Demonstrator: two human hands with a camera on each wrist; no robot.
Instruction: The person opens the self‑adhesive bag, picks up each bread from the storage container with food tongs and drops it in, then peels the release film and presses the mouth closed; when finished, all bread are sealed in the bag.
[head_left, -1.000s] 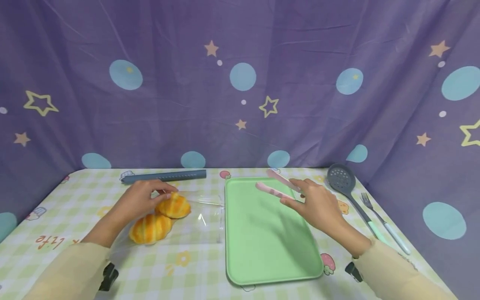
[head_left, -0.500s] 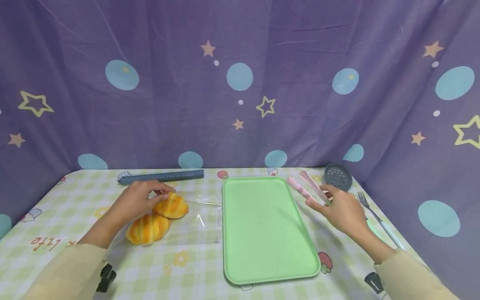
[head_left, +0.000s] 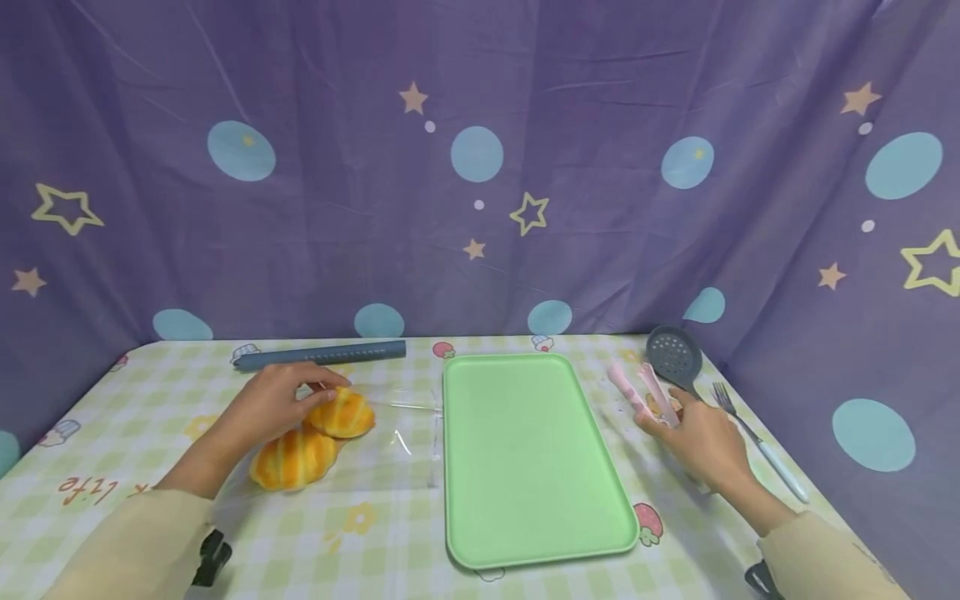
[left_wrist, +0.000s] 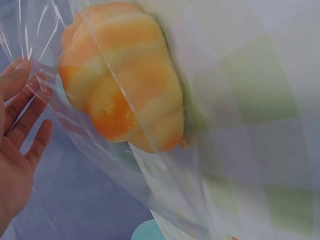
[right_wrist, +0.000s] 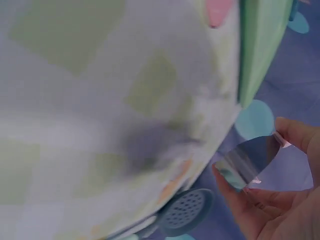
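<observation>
My left hand [head_left: 272, 407] pinches the edge of a clear plastic bag [left_wrist: 35, 75] between thumb and fingers. Two orange-and-yellow striped bread rolls [head_left: 294, 458] lie together in the bag on the table's left side; in the left wrist view a roll [left_wrist: 125, 80] shows through the plastic. To the right of the tray, my right hand [head_left: 705, 443] holds pink tongs [head_left: 624, 385], their paw-shaped tips pointing away from me and spread apart. The bent metal end of the tongs gleams between thumb and fingers in the right wrist view.
A green tray [head_left: 525, 467] lies mid-table. Beyond the right hand is a grey skimmer [head_left: 673, 354], its handle partly hidden by that hand. A fork [head_left: 765, 442] lies at the right edge. Along the back left stretches a long dark-blue stick-like object [head_left: 322, 355].
My right hand has moved right with the tongs, from above the tray to the tablecloth beside it, and lower. The left hand stays at the bag.
</observation>
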